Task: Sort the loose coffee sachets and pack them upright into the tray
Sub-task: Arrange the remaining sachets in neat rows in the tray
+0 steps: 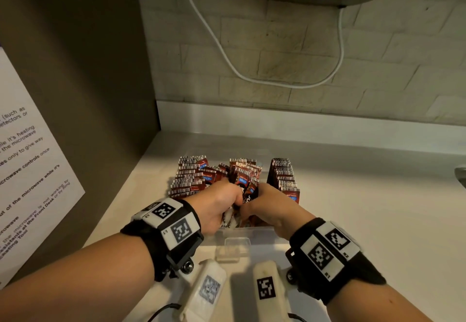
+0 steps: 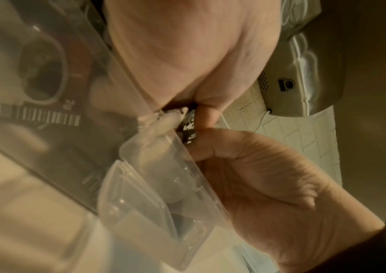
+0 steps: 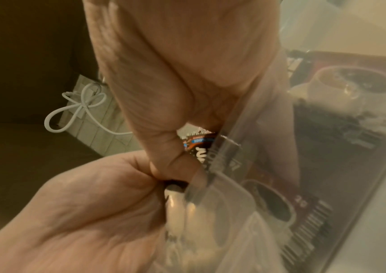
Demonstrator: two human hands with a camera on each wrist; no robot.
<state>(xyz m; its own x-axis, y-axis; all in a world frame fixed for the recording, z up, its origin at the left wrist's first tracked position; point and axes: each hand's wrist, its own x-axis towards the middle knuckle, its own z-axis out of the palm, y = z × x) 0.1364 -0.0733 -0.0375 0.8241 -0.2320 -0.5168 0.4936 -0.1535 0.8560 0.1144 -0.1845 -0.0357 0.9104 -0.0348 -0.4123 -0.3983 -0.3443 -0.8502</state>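
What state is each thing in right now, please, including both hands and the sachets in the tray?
Left hand: fingers curled round the bunch of sachets.
Right hand: fingers curled round the same bunch.
Bunch of sachets: gripped between both hands over the tray's middle, untidy, tilted.
Left row of sachets: packed upright.
Right row of sachets: packed upright.
Clear plastic tray: resting on the counter, lidless.
White cable: hanging slack against the wall.

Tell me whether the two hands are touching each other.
Touching. The right wrist view shows the left hand pressed against the right hand where both pinch the sachets.
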